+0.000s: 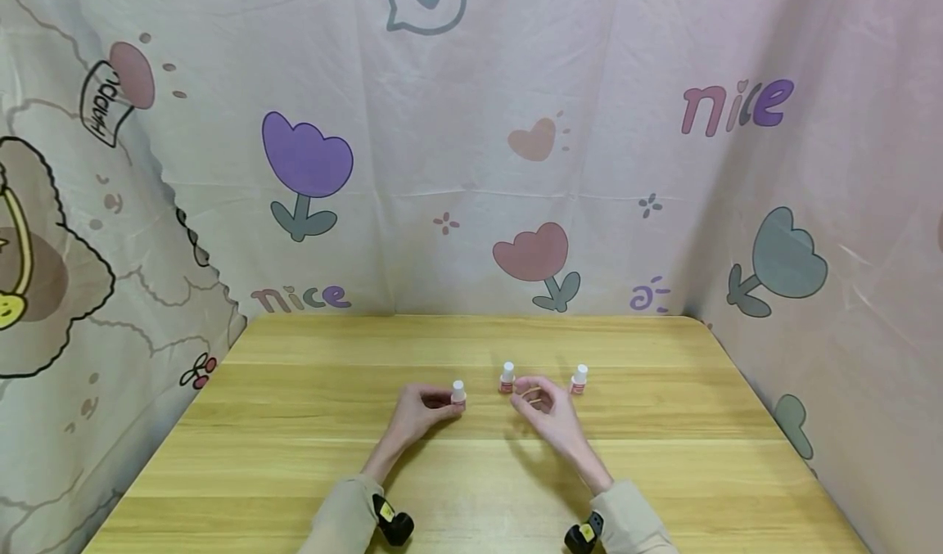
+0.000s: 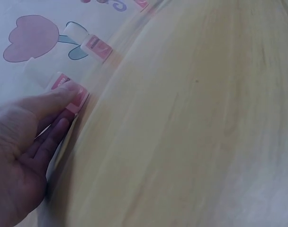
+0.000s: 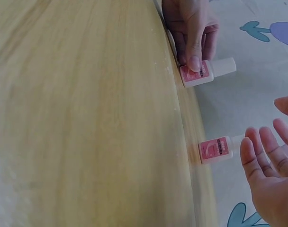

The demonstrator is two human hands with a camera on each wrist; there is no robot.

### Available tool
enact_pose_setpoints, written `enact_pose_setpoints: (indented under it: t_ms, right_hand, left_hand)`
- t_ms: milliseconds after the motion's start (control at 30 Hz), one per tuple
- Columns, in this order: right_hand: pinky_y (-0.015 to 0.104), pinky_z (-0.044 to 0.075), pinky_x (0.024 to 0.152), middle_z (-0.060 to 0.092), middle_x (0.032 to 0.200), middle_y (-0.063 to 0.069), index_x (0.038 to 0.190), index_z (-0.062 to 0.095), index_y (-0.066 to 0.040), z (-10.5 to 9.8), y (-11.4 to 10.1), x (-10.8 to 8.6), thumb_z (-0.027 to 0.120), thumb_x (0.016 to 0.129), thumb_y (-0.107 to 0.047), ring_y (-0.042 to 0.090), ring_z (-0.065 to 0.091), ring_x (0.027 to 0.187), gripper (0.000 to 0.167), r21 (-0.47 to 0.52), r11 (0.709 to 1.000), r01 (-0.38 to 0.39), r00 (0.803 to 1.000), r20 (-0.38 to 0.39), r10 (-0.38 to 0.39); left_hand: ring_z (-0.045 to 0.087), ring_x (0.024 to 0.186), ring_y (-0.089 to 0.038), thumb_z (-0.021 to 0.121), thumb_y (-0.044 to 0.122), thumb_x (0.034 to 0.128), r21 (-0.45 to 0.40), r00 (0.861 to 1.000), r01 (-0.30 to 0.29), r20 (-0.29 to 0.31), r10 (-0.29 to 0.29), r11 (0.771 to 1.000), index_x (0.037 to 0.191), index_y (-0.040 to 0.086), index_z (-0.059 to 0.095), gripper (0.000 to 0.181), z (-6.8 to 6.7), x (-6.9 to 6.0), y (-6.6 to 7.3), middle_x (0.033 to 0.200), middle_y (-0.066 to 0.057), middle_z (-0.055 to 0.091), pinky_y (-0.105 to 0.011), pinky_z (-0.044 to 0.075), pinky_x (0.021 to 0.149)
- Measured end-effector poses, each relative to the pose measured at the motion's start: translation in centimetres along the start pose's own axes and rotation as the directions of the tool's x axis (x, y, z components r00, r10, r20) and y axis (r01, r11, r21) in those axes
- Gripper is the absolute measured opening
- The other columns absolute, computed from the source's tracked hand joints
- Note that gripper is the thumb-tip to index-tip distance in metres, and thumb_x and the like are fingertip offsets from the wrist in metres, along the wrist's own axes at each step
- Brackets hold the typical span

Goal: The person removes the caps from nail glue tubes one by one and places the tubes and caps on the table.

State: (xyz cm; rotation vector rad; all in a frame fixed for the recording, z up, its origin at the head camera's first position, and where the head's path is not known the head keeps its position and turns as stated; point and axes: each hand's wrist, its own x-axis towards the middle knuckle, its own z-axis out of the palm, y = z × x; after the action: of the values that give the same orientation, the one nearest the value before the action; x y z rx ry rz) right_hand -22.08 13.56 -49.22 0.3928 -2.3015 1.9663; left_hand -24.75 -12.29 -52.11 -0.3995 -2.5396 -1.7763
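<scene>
Three small bottles with white caps and pink labels stand upright in a loose row on the wooden table. My left hand (image 1: 421,413) pinches the left bottle (image 1: 458,392) low on its body, thumb across the label in the left wrist view. The bottle's base looks to be on the tabletop. Close beside the middle bottle (image 1: 507,379) is my right hand (image 1: 554,417), fingers loosely bent and thumb apart. In the right wrist view its fingertips (image 3: 248,146) overlap that bottle's cap; whether they touch cannot be told. The right bottle (image 1: 579,380) stands behind the right hand, untouched.
The wooden table (image 1: 309,456) ends at the back against a pale printed cloth (image 1: 442,251), which also hangs at both sides. Black wrist cameras sit on the left sleeve (image 1: 342,513) and right sleeve (image 1: 629,513).
</scene>
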Motion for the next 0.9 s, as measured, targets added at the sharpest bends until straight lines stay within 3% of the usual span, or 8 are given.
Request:
enact_pose_setpoints:
  t_ms: [133, 267, 533, 900]
  right_hand:
    - [0.018, 0.055, 0.078, 0.067, 0.105, 0.03, 0.111, 0.064, 0.014, 0.0, 0.1, 0.0, 0.072, 0.089, -0.001, 0.003, 0.063, 0.084, 0.027, -0.013, 0.999, 0.047, 0.999, 0.018, -0.046]
    - [0.018, 0.055, 0.079, 0.069, 0.103, 0.033, 0.11, 0.066, 0.014, 0.0, 0.3, -0.1, 0.072, 0.089, -0.002, 0.0, 0.064, 0.084, 0.027, -0.019, 0.996, 0.082, 0.996, 0.044, -0.082]
    - [0.017, 0.056, 0.084, 0.07, 0.107, 0.032, 0.11, 0.067, 0.013, 0.0, 0.3, -0.2, 0.073, 0.09, -0.003, -0.001, 0.067, 0.086, 0.027, -0.017, 0.999, 0.044, 0.995, 0.086, -0.042]
    - [0.018, 0.057, 0.085, 0.065, 0.111, 0.04, 0.114, 0.062, 0.018, 0.2, 0.5, -0.1, 0.069, 0.089, 0.004, -0.003, 0.066, 0.089, 0.029, 0.002, 0.997, 0.072, 0.983, 0.168, -0.072]
  left_hand:
    - [0.074, 0.085, -0.022, 0.085, 0.011, 0.0801, -0.009, 0.999, -0.019, 0.042, 0.019, 1.0, 0.1, 0.002, 0.078, 0.023, 0.3, -0.1, 0.1, 0.098, -0.018, 0.078, -0.018, 0.057, 0.074]
    - [0.074, 0.085, -0.017, 0.085, 0.015, 0.0807, -0.02, 0.996, -0.031, 0.084, 0.032, 0.999, 0.101, 0.005, 0.078, 0.023, 0.4, -0.2, 0.3, 0.098, -0.015, 0.078, -0.019, 0.058, 0.076]
    - [0.072, 0.083, -0.007, 0.085, 0.016, 0.0811, -0.025, 0.989, -0.052, 0.135, 0.055, 0.998, 0.102, 0.007, 0.079, 0.023, 0.7, -0.3, 0.4, 0.098, -0.013, 0.079, -0.019, 0.058, 0.077]
    - [0.073, 0.085, -0.016, 0.084, 0.015, 0.0818, -0.041, 0.981, -0.073, 0.175, 0.079, 0.996, 0.101, 0.008, 0.079, 0.021, 1.2, -0.4, 0.5, 0.097, -0.013, 0.079, -0.019, 0.057, 0.076]
